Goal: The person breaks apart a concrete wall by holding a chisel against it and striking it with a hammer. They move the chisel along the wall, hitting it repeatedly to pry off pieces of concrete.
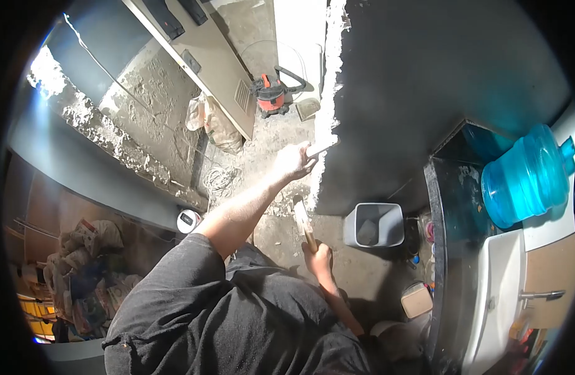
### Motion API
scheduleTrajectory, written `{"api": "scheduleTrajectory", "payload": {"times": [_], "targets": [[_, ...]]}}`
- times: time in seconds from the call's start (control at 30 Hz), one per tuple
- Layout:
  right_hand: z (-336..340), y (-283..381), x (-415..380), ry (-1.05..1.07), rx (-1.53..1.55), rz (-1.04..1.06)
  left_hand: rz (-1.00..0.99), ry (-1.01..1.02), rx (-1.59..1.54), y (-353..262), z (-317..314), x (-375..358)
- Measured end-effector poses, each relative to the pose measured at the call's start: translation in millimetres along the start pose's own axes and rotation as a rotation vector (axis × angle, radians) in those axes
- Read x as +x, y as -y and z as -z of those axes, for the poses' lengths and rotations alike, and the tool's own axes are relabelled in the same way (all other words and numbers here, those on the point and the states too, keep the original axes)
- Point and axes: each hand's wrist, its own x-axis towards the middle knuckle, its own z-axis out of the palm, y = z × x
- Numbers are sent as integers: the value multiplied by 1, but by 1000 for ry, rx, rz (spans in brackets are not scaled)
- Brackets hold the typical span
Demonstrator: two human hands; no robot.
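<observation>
My left hand point(293, 161) is stretched forward and closed on a pale, light-coloured tool point(322, 146), whose far end is at the rough white edge point(330, 94) of the dark wall point(425, 69). Lower down, my right hand point(317, 257) wraps round the handle of a long tool point(303, 224) coated in whitish material. The tool points away from me over the dusty floor, just left of the wall's lower corner. What kind of tool each hand holds is hard to make out.
A red and black vacuum point(272, 97) stands in the doorway beside an open door point(218, 69). Bags point(218, 128) and coiled cable point(222, 180) lie left. To the right are a grey bin point(374, 225), a sink point(496, 300) and a blue water bottle point(526, 178).
</observation>
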Motion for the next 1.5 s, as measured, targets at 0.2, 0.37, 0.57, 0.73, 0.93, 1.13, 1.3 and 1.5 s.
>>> {"api": "scheduleTrajectory", "payload": {"times": [0.2, 0.37, 0.57, 0.73, 0.93, 1.13, 1.3, 1.5], "targets": [[-2, 8, 0, -26, -28, -77, -14, 36, -4, 15, 2, 15], [-10, 19, -1, -261, -68, 22, -121, 50, -110, 35, -5, 25], [-29, 39, 19, -606, -119, 278, -194, 259, -109, 65, -26, 46], [-19, 78, 78, -703, -410, 484, -205, 309, -7, 58, 3, 52], [-32, 75, 94, -690, -14, 455, -251, 287, -62, 66, 4, 59], [-17, 73, 109, -668, -366, 669, -294, 320, -65, 73, 4, 69], [-28, 111, 83, -632, -15, 668, -326, 337, -80, 71, 12, 73], [-38, 94, 106, -761, -479, 537, -426, 319, -92, 83, 14, 79]]}}
